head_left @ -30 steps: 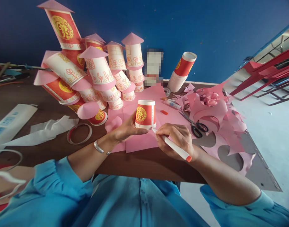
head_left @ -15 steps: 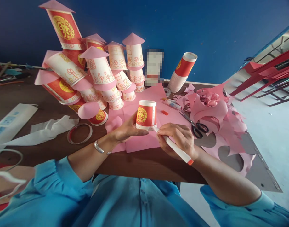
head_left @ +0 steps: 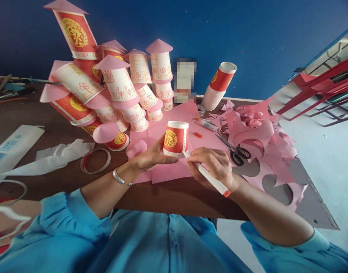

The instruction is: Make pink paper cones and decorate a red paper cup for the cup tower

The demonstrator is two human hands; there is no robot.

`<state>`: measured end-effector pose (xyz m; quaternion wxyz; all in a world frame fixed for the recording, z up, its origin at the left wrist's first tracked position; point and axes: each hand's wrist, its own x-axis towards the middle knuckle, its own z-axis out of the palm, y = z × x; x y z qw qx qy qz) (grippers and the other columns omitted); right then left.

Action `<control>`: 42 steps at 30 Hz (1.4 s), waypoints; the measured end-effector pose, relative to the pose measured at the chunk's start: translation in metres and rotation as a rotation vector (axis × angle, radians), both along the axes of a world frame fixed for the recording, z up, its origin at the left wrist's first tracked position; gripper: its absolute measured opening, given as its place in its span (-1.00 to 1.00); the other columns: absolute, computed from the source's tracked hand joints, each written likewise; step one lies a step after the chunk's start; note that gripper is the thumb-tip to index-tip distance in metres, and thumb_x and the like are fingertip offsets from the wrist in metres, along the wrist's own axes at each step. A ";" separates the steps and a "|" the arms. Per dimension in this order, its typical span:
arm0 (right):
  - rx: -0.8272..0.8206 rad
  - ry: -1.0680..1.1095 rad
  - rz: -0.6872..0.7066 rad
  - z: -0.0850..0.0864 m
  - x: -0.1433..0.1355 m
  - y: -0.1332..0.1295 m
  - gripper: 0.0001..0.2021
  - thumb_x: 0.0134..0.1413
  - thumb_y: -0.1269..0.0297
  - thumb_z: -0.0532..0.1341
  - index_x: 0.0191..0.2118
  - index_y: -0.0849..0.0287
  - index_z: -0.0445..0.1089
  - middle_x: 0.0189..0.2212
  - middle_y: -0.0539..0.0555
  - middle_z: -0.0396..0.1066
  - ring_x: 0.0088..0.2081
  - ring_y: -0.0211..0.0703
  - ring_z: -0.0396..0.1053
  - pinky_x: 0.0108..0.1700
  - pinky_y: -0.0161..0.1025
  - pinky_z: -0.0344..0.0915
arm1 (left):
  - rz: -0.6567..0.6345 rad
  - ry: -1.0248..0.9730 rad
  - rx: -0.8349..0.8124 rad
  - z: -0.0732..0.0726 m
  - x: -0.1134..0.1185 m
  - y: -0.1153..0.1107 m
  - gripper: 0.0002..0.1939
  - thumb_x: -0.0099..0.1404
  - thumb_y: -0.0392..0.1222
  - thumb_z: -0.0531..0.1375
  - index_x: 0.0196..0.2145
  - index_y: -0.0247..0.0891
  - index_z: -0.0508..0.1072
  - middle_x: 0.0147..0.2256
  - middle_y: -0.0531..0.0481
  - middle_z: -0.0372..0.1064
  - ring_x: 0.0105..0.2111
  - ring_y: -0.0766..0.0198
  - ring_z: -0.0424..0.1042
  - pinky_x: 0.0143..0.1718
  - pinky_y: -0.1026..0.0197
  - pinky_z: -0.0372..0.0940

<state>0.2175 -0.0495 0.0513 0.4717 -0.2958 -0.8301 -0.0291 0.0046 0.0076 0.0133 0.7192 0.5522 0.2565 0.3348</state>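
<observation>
A red and white paper cup [head_left: 176, 138] with a gold emblem is held above pink paper [head_left: 165, 170] by my left hand [head_left: 153, 156], fingers closed around its side and lower edge. Short marks show on the cup's white lower band. My right hand [head_left: 212, 167] grips a white marker pen [head_left: 209, 177] with an orange end, its tip at the lower band near the cup's printed strip. An orange-red pen cap [head_left: 197, 135] lies on the pink paper behind. The fingers on the cup's far side are hidden.
Decorated cup towers [head_left: 119, 83] with pink cone roofs stand at the left. A cup stack [head_left: 219, 85] leans near the blue wall. Black-handled scissors [head_left: 239, 154], a glue tube [head_left: 207, 124] and pink scraps [head_left: 250, 136] lie right; a tape roll [head_left: 94, 160] lies left.
The marker tip has shifted slightly left along the cup's lower band, with my right hand moving along. My left hand keeps the cup almost still.
</observation>
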 end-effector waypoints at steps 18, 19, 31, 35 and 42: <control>0.003 -0.007 -0.027 0.002 0.000 -0.001 -0.79 0.17 0.58 0.27 -0.20 0.14 0.30 -0.47 0.00 0.51 -0.49 -0.21 0.54 -0.48 -0.31 0.46 | -0.021 -0.032 -0.037 0.000 0.002 0.000 -0.25 0.07 -0.17 0.51 0.18 -0.12 0.36 0.02 -0.13 0.53 0.06 -0.06 0.49 0.10 -0.07 0.35; 0.001 -0.008 -0.024 0.002 -0.001 -0.001 -0.79 0.17 0.58 0.26 -0.20 0.14 0.30 -0.47 -0.01 0.51 -0.49 -0.21 0.54 -0.48 -0.32 0.46 | -0.020 -0.028 -0.037 0.000 0.002 0.000 -0.24 0.07 -0.16 0.51 0.19 -0.13 0.35 0.02 -0.13 0.53 0.07 -0.06 0.48 0.11 -0.07 0.34; 0.016 -0.004 0.008 0.005 0.001 -0.002 -0.83 0.19 0.56 0.23 -0.20 0.15 0.30 -0.47 0.00 0.50 -0.50 -0.23 0.51 -0.46 -0.30 0.48 | -0.026 -0.050 -0.046 0.001 0.001 0.000 -0.25 0.07 -0.23 0.50 0.19 -0.11 0.37 -0.10 -0.05 0.54 0.05 -0.04 0.49 0.12 -0.10 0.34; 0.013 -0.017 -0.007 0.003 0.001 -0.001 -0.83 0.22 0.53 0.23 -0.19 0.12 0.29 -0.47 -0.04 0.49 -0.49 -0.25 0.51 -0.45 -0.32 0.48 | -0.039 -0.062 -0.058 -0.002 0.000 0.001 -0.26 0.08 -0.22 0.50 0.19 -0.12 0.37 -0.09 -0.07 0.54 0.06 -0.05 0.48 0.11 -0.08 0.33; 0.016 -0.018 -0.001 0.001 -0.001 -0.001 -0.83 0.21 0.56 0.24 -0.20 0.15 0.29 -0.48 0.00 0.50 -0.49 -0.22 0.53 -0.46 -0.30 0.49 | -0.044 -0.076 -0.052 -0.002 0.002 0.001 -0.23 0.08 -0.22 0.50 0.21 -0.10 0.35 -0.01 -0.10 0.53 0.04 -0.01 0.49 0.05 -0.02 0.36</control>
